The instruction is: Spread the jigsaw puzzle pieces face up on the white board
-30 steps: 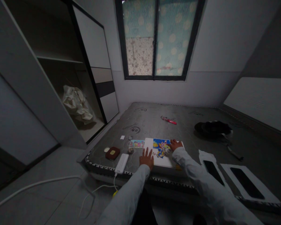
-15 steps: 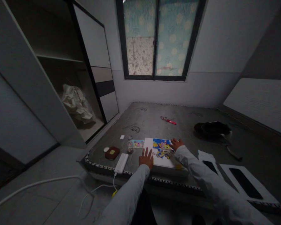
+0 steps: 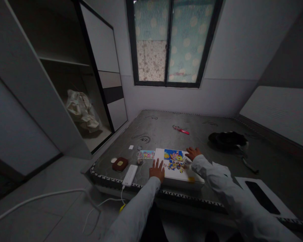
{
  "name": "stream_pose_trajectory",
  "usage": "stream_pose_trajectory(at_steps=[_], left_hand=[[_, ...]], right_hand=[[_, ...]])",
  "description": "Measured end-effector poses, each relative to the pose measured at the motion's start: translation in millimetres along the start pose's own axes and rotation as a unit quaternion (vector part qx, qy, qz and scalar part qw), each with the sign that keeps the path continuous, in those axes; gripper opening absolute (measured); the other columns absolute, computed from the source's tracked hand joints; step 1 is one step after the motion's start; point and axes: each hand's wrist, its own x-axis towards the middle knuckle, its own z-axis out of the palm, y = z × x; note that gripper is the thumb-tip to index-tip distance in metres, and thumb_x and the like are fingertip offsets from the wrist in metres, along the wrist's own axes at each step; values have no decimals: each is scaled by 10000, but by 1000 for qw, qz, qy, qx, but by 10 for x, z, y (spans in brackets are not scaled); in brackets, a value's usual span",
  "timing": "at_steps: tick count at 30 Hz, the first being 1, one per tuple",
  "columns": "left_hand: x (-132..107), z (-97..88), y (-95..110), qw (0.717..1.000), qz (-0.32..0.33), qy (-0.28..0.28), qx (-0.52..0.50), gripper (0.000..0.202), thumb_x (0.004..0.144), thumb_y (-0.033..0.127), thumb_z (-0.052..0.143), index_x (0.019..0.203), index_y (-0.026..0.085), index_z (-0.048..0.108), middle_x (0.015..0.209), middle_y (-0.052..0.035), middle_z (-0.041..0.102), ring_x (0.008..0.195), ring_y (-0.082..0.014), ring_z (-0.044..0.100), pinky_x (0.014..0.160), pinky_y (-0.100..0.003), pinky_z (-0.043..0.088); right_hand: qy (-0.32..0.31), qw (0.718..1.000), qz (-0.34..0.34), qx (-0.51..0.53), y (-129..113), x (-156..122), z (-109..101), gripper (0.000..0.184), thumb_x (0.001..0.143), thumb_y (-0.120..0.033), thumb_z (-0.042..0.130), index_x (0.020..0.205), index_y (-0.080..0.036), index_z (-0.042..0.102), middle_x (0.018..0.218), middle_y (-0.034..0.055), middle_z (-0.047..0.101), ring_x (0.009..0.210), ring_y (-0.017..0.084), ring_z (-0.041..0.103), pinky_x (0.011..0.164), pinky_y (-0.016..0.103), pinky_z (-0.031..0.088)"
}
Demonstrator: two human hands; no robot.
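A white box [image 3: 170, 174] lies near the front edge of the mattress, with a blue cartoon picture [image 3: 173, 155] and a patch of small colourful cartoon pieces [image 3: 176, 166] on its top. My left hand [image 3: 157, 170] rests with fingers spread at the box's left side. Over at the right edge, my right hand [image 3: 193, 153] has its fingers apart beside the blue picture. Neither hand visibly grips anything. Left of the box are a cartoon card [image 3: 146, 154] and a small clear container [image 3: 139, 161].
On the grey mattress [image 3: 164, 124] are a red strip-like item [image 3: 181, 130], a dark bag-like item [image 3: 228, 139], a brown case [image 3: 120, 164], a white power bank [image 3: 130, 175] with a cable, and a white sheet with a dark panel [image 3: 262, 197]. An opened wardrobe [image 3: 111, 64] stands left.
My right hand has shifted slightly right and up, off the blue picture's corner. My left hand stays almost where it was, and the view has moved a little.
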Motion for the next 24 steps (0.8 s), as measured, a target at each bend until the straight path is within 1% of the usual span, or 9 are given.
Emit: stream_pose_trajectory(at_steps=[8, 10, 13, 14, 16, 18, 20, 22, 24], left_hand=[[12, 13, -7, 1000, 2, -2, 0, 601, 987, 387, 305, 1588, 379, 297, 1705, 39, 173, 1565, -285, 138, 1089, -532, 412], [20, 31, -13, 1000, 5, 1, 2, 599, 990, 384, 306, 1589, 378, 295, 1706, 35, 170, 1562, -285, 150, 1073, -531, 425], [28, 56, -18, 1000, 5, 6, 5, 592, 995, 385, 304, 1586, 387, 294, 1705, 38, 167, 1560, -284, 163, 1060, -529, 432], [29, 61, -18, 1000, 6, 8, 6, 589, 997, 384, 301, 1586, 387, 295, 1705, 37, 167, 1560, -282, 164, 1061, -526, 430], [30, 63, -17, 1000, 7, 10, 9, 586, 998, 382, 299, 1584, 387, 299, 1705, 36, 168, 1561, -276, 164, 1076, -528, 413], [30, 52, -13, 1000, 8, 10, 11, 586, 997, 385, 303, 1583, 389, 301, 1704, 36, 170, 1562, -273, 162, 1106, -540, 378], [28, 28, -6, 1000, 5, 7, 11, 586, 996, 382, 307, 1581, 396, 302, 1703, 41, 172, 1563, -272, 160, 1134, -558, 339], [20, -3, 2, 1000, 2, 3, 9, 587, 994, 370, 311, 1580, 401, 301, 1702, 44, 171, 1562, -271, 164, 1152, -572, 310], [4, -35, 13, 1000, 1, 1, 5, 593, 993, 354, 315, 1583, 406, 287, 1701, 44, 172, 1561, -272, 173, 1167, -583, 287]], right_hand=[[-9, 1000, 20, 17, 71, -112, -135, 431, 946, -121, 435, 1208, -314, 717, 1523, 132, 486, 1419, 314, 378, 1083, 573, 383], [-9, 999, 34, 28, 105, -170, -144, 446, 912, -118, 509, 1276, -311, 679, 1506, 142, 498, 1410, 320, 395, 1062, 554, 412], [-4, 996, 57, 63, 200, -284, -83, 648, 789, -157, 705, 1404, -310, 573, 1473, 135, 526, 1361, 313, 473, 1021, 474, 469], [4, 993, 65, 94, 239, -328, -33, 707, 748, -181, 752, 1417, -301, 558, 1454, 129, 545, 1330, 305, 513, 1019, 451, 478], [36, 977, 74, 196, 310, -422, 113, 704, 703, -234, 790, 1377, -268, 591, 1385, 117, 610, 1257, 289, 592, 1047, 437, 472], [73, 947, 77, 304, 348, -528, 300, 681, 639, -263, 820, 1296, -247, 642, 1281, 102, 687, 1208, 299, 635, 1069, 468, 467], [95, 899, 107, 414, 327, -649, 482, 702, 560, -324, 857, 1231, -231, 674, 1216, 107, 728, 1169, 327, 664, 1047, 499, 492], [119, 825, 160, 529, 246, -787, 619, 744, 494, -442, 878, 1181, -230, 690, 1159, 111, 754, 1109, 347, 695, 982, 517, 540], [159, 737, 165, 636, 124, -935, 692, 775, 483, -587, 859, 1146, -220, 696, 1096, 117, 775, 1070, 344, 715, 956, 514, 558]])
